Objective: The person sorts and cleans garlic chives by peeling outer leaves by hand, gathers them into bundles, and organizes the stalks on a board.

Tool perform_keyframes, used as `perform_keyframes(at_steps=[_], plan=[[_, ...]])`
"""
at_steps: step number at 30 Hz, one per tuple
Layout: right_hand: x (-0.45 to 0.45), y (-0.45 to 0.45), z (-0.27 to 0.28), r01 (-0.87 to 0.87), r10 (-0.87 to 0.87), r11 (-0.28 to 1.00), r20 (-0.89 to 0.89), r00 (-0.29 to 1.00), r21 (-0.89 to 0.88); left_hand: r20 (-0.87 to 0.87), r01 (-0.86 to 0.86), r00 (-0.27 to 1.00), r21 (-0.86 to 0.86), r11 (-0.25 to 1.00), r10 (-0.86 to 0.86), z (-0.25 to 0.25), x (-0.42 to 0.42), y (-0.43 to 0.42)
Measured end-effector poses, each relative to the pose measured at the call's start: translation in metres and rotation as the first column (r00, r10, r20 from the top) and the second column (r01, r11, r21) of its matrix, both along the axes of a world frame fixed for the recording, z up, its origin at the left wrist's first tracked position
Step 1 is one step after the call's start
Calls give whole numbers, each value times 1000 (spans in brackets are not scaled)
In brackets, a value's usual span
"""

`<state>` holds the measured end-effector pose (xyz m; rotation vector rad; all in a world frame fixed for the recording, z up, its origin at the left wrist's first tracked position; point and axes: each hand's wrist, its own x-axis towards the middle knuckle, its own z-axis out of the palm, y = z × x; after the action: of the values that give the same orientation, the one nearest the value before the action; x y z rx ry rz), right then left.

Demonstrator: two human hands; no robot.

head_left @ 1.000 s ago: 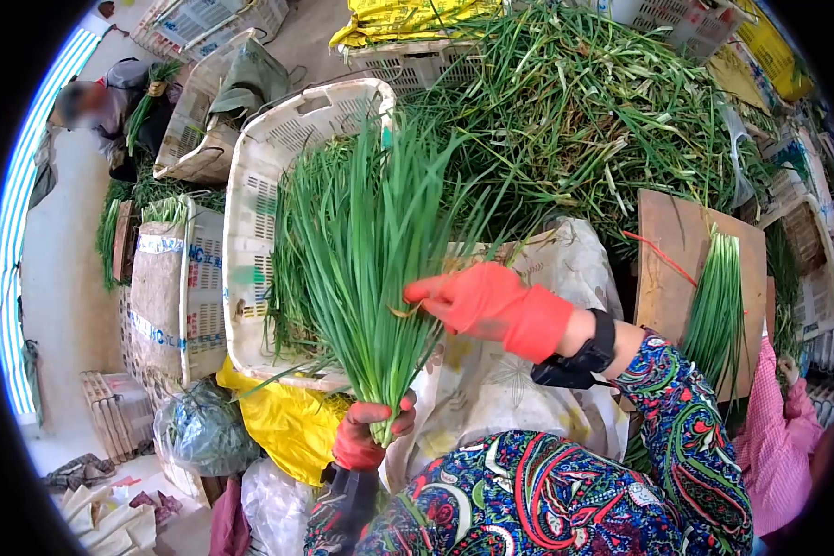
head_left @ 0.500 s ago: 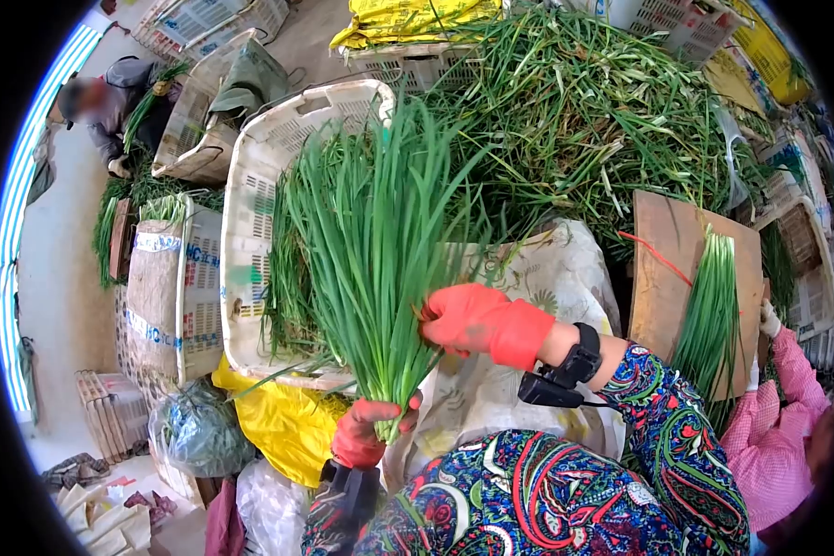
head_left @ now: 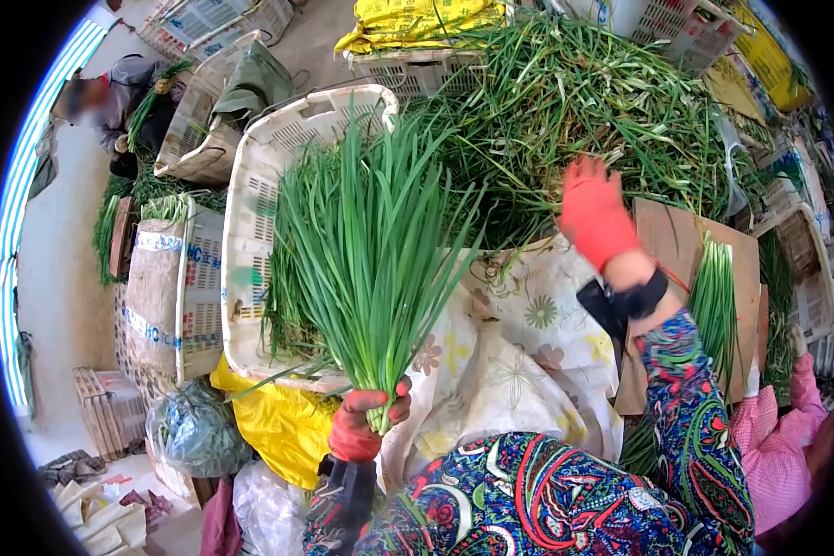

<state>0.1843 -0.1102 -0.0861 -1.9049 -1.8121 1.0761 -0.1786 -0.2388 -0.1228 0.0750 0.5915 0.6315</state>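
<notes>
A fan of long green stalks [head_left: 371, 269] stands upright, its pale ends gripped in my left hand [head_left: 361, 426], which wears a red glove. My right hand [head_left: 596, 208], also in a red glove, is raised at the lower edge of the big heap of loose green stalks [head_left: 612, 111]. Its fingers are spread and I see nothing in them. The held bunch overlaps a white plastic basket [head_left: 250, 222] with more green leaves inside. A flowered cloth [head_left: 528, 343] lies between my hands.
On a brown board [head_left: 658, 232] at the right rests a neat bundle of stalks [head_left: 713, 306]. A person in a pink sleeve [head_left: 778, 435] is at the lower right, another person [head_left: 130, 102] at the upper left. A yellow bag [head_left: 283, 426] lies below the basket.
My right hand has left the held bunch and moved up and right to the heap, its fingers now spread. My left hand still holds the bunch. The pink-sleeved arm has shifted.
</notes>
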Motion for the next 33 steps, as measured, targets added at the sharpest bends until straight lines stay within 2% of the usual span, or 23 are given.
perform_keyframes(at_steps=[3, 5, 7, 10, 13, 16, 19, 22, 25, 28, 31, 33], plan=[[-50, -36, -9, -67, 90, 995, -333, 939, 79, -125, 15, 992, 56, 998, -8, -5, -1, 2], [-93, -52, -16, -171, 155, 985, -515, 843, 16, -170, 24, 985, 55, 998, -15, -7, -2, 0], [-117, -54, -1, -232, 134, 960, -473, 871, -155, -155, 34, 988, 53, 998, -25, -9, 0, 0], [-128, -56, -8, -182, 108, 970, -383, 917, -162, -115, 1, 993, 56, 998, 6, 0, 8, 1], [-132, -66, -14, -125, 104, 984, -157, 982, -127, -24, -19, 1000, -4, 1000, 19, 0, 8, -2], [-128, -65, -8, -176, 160, 975, -120, 980, -138, 28, -14, 999, -39, 999, 15, -5, 10, -4], [-131, -62, 2, -171, 15, 935, -448, 894, -311, -45, 26, 999, -22, 999, -27, -4, 10, -2], [-138, -62, -6, -159, 62, 959, -371, 926, -237, -97, 42, 994, 0, 999, -42, -7, 8, -2], [-131, -59, -1, -246, -112, 845, -607, 787, -475, -60, 28, 998, 2, 1000, -28, -7, 7, -2], [-133, -60, -12, -212, -143, 858, -612, 778, -469, -11, 19, 1000, -8, 1000, -19, -6, 12, -1], [-139, -57, -17, -44, 4, 990, -281, 960, -134, -33, 29, 999, -17, 999, -29, -4, 15, -1], [-134, -49, -37, 2, 18, 986, -119, 993, 167, -58, 51, 997, -14, 999, -52, -1, 15, -3]])
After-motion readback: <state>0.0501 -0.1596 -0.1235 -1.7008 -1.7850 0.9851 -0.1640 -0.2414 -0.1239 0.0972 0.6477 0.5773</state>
